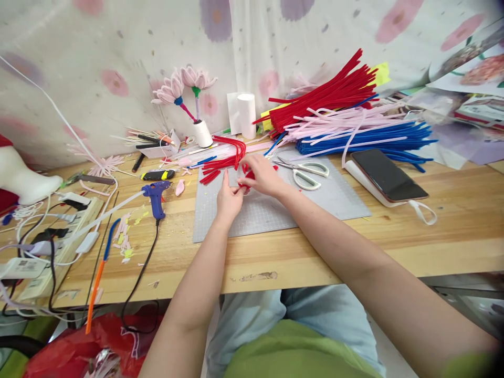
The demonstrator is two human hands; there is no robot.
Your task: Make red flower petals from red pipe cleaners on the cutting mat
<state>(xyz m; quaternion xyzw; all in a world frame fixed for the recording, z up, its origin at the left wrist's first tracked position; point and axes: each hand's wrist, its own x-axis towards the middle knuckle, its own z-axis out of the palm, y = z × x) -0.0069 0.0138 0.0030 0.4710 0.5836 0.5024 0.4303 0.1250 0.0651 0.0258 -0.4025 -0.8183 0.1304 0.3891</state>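
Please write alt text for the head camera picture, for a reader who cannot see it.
Both hands, the left hand and the right hand, pinch a small red pipe-cleaner piece over a grey cutting mat. Scissors, a blue glue gun and a phone lie nearby.

Grey cutting mat [315, 202] on wooden table [452, 231]. On mat: left hand [228, 199] and right hand [263, 176], fingertips meeting on a small red pipe-cleaner piece [248, 184]; scissors [305, 172] just right of them. Behind mat: bent red pipe cleaners [226, 155]. Left of mat: blue glue gun [156, 198]. Right of mat: phone [388, 175].
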